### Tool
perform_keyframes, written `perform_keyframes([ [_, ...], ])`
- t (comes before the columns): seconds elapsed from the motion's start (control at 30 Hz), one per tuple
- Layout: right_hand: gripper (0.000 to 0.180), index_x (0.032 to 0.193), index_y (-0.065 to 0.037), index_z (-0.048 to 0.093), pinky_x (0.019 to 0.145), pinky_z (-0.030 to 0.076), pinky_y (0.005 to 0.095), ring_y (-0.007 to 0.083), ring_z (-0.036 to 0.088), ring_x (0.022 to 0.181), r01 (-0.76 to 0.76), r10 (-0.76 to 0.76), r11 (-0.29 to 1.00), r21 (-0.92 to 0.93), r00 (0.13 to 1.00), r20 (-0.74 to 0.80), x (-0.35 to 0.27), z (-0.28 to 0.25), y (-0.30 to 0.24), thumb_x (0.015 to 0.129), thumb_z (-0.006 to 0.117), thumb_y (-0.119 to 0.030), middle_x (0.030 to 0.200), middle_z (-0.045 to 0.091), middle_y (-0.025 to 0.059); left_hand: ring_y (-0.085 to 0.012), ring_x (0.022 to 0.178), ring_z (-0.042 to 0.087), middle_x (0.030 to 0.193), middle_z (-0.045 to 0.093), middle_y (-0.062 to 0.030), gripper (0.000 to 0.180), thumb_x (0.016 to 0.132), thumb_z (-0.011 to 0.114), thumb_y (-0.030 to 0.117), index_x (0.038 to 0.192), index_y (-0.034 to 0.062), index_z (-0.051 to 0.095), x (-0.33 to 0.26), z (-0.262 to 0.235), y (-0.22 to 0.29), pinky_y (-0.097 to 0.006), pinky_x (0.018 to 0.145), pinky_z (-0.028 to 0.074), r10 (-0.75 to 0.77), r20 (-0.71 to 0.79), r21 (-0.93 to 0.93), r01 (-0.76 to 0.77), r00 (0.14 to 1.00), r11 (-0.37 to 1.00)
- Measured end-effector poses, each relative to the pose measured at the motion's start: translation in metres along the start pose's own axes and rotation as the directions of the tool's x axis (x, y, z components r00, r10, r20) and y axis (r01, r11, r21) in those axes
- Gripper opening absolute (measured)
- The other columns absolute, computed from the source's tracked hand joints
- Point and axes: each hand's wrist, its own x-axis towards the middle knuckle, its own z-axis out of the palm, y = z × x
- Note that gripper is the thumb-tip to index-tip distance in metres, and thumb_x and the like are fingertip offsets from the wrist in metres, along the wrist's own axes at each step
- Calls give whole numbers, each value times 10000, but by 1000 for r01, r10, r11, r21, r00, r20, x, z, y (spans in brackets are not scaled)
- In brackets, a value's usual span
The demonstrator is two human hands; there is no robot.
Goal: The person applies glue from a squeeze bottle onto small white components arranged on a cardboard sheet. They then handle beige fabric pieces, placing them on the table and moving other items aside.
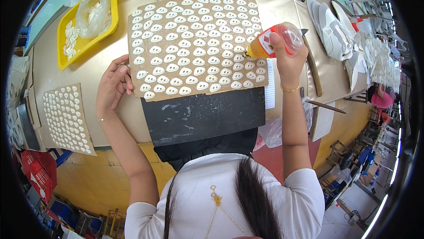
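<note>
The right hand [282,55] is clamped around a clear squeeze bottle [276,40] with orange liquid and a red and white label. The bottle lies tilted nearly flat, and its orange nozzle touches the right edge of the cardboard sheet [194,46], about halfway down that edge. A thin gold bracelet sits on the right wrist.

The left hand [112,84] rests flat on the table [88,88] with its fingers loosely curled and apart; the fingertips touch the lower left corner of the cardboard sheet, and nothing is held.

The cardboard sheet is brown and lies in the middle of the table, covered with rows of small white oval pieces [185,35]. Just below the cardboard sheet, touching its lower edge, lies a black mat [203,115] streaked with white marks. A white slip of paper [270,84] pokes out at the sheet's lower right corner.

To the left of the cardboard sheet stands a yellow tray [66,31] with a clear plastic bag and more white pieces inside. Well below the tray, at the table's near left edge, lies a smaller cardboard [66,119] with the same white pieces in rows. To the right of the cardboard sheet, beyond the bottle, are white shoe uppers [333,31].
</note>
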Motion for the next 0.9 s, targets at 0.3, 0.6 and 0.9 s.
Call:
perform_keyframes([
  [0.3, 291, 895, 25, 638, 661, 484, 233, 100, 597, 738, 42, -42, 999, 24, 999, -12, -17, -5, -1, 764, 768, -199, 824, 645, 59, -82, 553, 561, 850, 567, -61, 378, 941, 482, 112, 1283, -25, 399, 1, -3, -1, -192, 444, 475, -13, -1, -1, 13, 1000, 1000],
  [0.6, 282, 844, 29, 646, 621, 481, 242, 135, 607, 705, 45, -45, 998, 44, 999, -4, -26, 7, -6, 725, 792, -181, 786, 630, 77, -90, 561, 566, 817, 563, -71, 377, 933, 507, 142, 1255, -34, 422, 0, 0, 0, -190, 445, 472, 6, 0, 7, -6, 1000, 1000],
  [0.9, 274, 818, 15, 653, 580, 471, 244, 151, 611, 641, 161, -162, 985, -69, 987, -10, -16, 12, -8, 710, 798, -191, 746, 628, 66, -82, 553, 561, 845, 565, -55, 368, 940, 486, 115, 1275, -18, 411, -4, -2, -1, -192, 443, 471, -39, -9, -1, 39, 999, 999],
])
